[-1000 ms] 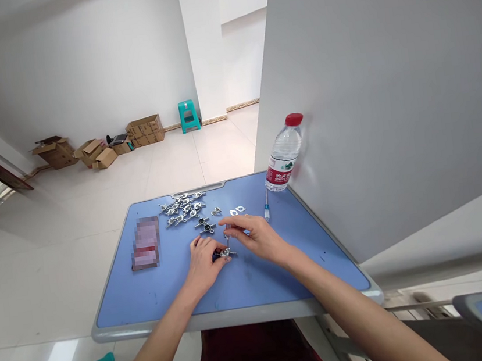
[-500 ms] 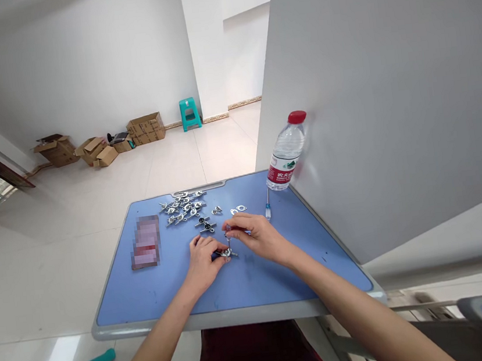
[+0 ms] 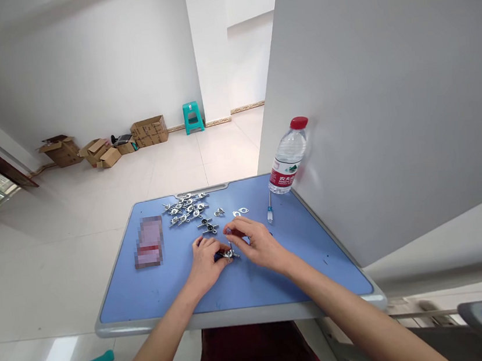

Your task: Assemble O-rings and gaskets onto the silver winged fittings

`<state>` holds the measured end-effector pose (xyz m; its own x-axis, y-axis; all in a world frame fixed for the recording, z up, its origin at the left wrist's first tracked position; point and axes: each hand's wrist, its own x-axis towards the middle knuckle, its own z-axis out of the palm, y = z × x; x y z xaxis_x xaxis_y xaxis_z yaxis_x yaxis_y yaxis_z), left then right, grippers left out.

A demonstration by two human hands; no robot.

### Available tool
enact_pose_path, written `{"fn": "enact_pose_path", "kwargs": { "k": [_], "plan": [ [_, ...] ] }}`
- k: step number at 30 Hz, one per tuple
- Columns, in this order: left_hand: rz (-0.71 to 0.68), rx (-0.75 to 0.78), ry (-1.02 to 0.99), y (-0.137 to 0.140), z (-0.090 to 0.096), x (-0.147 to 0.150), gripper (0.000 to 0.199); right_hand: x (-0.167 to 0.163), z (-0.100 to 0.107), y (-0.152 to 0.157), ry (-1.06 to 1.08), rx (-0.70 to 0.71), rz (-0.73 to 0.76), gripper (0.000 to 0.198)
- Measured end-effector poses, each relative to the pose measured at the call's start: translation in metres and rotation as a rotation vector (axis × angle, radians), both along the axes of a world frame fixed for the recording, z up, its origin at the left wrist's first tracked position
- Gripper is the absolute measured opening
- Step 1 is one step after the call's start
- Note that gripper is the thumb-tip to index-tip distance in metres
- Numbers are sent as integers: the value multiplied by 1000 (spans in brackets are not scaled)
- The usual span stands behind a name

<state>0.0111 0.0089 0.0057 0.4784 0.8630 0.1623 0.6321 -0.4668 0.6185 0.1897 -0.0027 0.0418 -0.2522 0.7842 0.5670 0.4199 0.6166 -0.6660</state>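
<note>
My left hand [image 3: 207,262] rests on the blue table with thumb and fingers closed around a small metal fitting [image 3: 229,254]. A dark blue piece shows beside the fitting, partly covered by the fingers. My right hand [image 3: 257,242] pinches the clear handle of a small screwdriver [image 3: 230,244], held upright with its shaft pointing down at the fitting. Whether its tip sits in a screw is too small to tell. Just beyond lie two fittings with dark round centres [image 3: 211,229], flat metal plates [image 3: 243,210] and a few small metal pieces [image 3: 219,212].
A pile of metal fittings [image 3: 187,206] lies at the table's far left. Left of my hands is a blurred flat purple object [image 3: 149,241]. A second screwdriver [image 3: 270,214] and a water bottle [image 3: 288,160] are at the right, beside a grey panel [image 3: 389,98]. Cardboard boxes [image 3: 149,131] stand by the wall.
The view has shifted slightly. Both hands keep their places at the fitting, and the fingers of my right hand have changed their pose a little on the screwdriver handle.
</note>
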Motion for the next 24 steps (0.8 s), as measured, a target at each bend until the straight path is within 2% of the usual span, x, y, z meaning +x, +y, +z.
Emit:
{"fn": "enact_pose_path", "kwargs": {
  "k": [7,12,24],
  "plan": [
    [-13,-16,-3,2,-2,-1,8,-1,-1,-4,93,-53,34,10],
    [-10,-27,5,2,-2,0,7,-3,-1,-6,51,-82,97,12],
    [19,20,-6,-1,-2,1,7,-3,-4,-2,-12,-79,39,13]
  ]
}}
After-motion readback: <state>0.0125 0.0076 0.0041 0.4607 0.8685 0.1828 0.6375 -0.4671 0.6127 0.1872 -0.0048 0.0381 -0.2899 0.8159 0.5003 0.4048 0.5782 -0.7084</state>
